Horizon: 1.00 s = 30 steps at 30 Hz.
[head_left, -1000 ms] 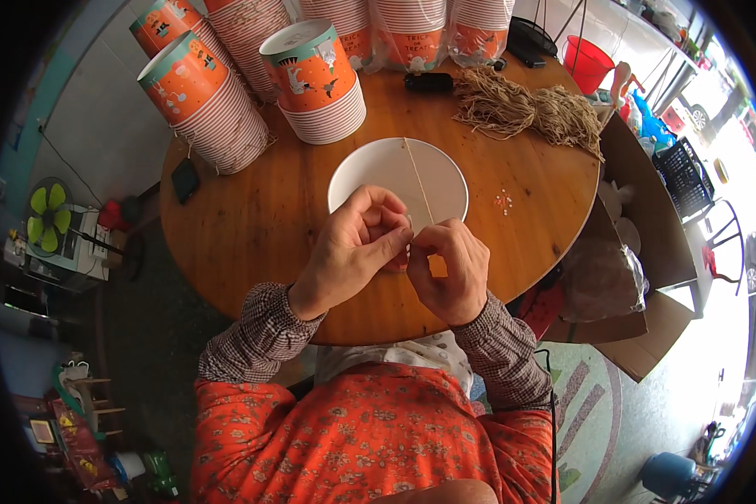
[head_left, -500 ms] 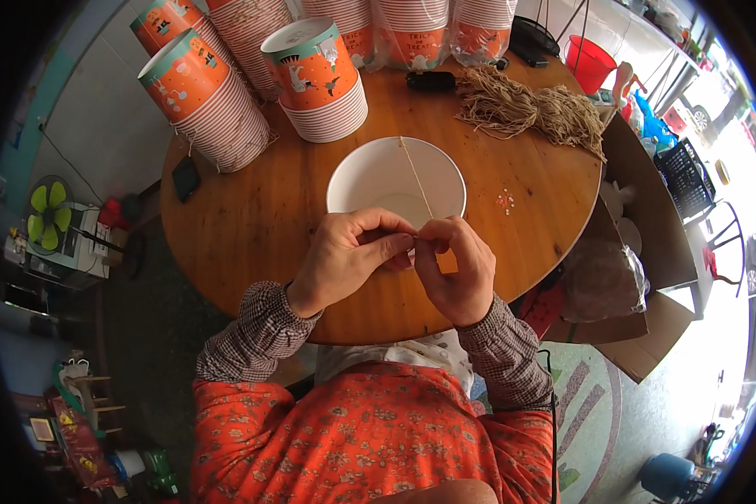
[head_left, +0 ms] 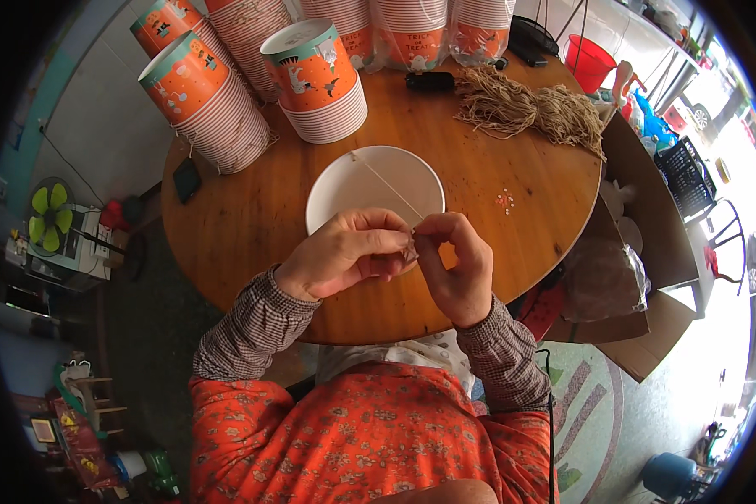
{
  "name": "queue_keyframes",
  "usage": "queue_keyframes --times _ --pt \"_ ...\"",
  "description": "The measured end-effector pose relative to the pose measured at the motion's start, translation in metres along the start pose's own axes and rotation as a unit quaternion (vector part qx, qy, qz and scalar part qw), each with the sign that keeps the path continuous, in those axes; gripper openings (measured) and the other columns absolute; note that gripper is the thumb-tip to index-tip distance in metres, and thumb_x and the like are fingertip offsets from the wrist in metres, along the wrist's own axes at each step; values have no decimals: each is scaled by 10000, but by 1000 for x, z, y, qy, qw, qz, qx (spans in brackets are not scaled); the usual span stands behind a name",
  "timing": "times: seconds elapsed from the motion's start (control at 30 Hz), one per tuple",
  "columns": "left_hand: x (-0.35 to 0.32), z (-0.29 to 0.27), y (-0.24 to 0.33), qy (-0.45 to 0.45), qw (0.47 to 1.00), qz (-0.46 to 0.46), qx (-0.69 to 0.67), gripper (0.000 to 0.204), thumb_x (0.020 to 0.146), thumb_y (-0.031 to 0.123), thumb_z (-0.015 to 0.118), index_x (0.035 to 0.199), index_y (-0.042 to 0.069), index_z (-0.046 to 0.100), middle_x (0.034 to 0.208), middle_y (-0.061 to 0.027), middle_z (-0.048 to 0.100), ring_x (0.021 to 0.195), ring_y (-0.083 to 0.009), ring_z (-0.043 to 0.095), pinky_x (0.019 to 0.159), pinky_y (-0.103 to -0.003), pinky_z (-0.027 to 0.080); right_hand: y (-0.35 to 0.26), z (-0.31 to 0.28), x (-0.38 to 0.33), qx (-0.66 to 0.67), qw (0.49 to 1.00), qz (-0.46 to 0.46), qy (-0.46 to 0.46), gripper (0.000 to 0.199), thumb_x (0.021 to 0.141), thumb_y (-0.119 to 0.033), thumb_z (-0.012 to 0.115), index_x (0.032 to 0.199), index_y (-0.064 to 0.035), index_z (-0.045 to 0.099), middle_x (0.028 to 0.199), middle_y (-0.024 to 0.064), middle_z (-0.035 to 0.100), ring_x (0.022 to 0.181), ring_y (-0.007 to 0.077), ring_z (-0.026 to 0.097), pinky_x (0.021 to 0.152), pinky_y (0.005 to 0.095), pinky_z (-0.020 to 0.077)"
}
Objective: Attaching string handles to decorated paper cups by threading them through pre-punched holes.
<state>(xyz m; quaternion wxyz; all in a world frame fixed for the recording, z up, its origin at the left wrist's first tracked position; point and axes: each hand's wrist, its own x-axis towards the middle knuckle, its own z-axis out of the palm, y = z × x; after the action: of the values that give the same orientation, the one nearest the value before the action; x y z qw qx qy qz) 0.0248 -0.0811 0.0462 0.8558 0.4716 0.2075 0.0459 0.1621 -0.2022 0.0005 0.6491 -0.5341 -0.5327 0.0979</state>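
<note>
Running from the far rim of the white-lined bucket (head_left: 332, 195) across its mouth, a thin pale string (head_left: 391, 189) slants down to the fingertips of both hands at the near rim. The right hand (head_left: 458, 267) pinches the string between thumb and forefinger, the two digits making a ring. The left hand (head_left: 344, 252) is close beside it, fingers curled and thumb toward the forefinger; whether its tips grip anything is too small to tell. The bucket is on the wooden tabletop (head_left: 244, 244), open end up, just beyond the hands.

To its right lies a scatter of tiny pale beads (head_left: 504, 201), and farther back a bundle of tan twine (head_left: 525, 109) with a black object (head_left: 429, 81) just beside it. Left of the bucket, an upright stack of orange-and-teal buckets (head_left: 315, 80) stands next to a tilted stack (head_left: 206, 101). Plastic-wrapped stacks (head_left: 410, 38) stand at the back edge, and a dark flat object (head_left: 186, 180) lies near the left edge.
</note>
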Motion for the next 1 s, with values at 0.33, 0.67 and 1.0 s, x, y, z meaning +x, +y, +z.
queue_keyframes --times 0.33,0.67,1.0 --pt "-1 -1 -3 -4 999 32 -30 169 959 180 586 1024 31 633 884 -28 638 727 -81 607 633 -214 503 -4 -5 -4 113 993 -1 21 231 810 60 653 1027 -4 615 992 89 614 766 140 622 656 248 503" --pt "-6 8 1 -1 997 25 73 159 932 120 609 1047 10 597 904 -38 623 768 -93 604 684 -230 508 4 -9 -1 112 993 28 7 127 831 64 650 947 14 633 914 80 614 785 141 627 681 254 515" --pt "-8 8 -2 1 993 47 111 156 928 117 607 1037 7 593 868 -17 591 713 -67 549 650 -207 473 -3 -8 1 179 979 90 -23 92 865 52 617 951 21 617 950 87 620 839 144 631 715 256 522"
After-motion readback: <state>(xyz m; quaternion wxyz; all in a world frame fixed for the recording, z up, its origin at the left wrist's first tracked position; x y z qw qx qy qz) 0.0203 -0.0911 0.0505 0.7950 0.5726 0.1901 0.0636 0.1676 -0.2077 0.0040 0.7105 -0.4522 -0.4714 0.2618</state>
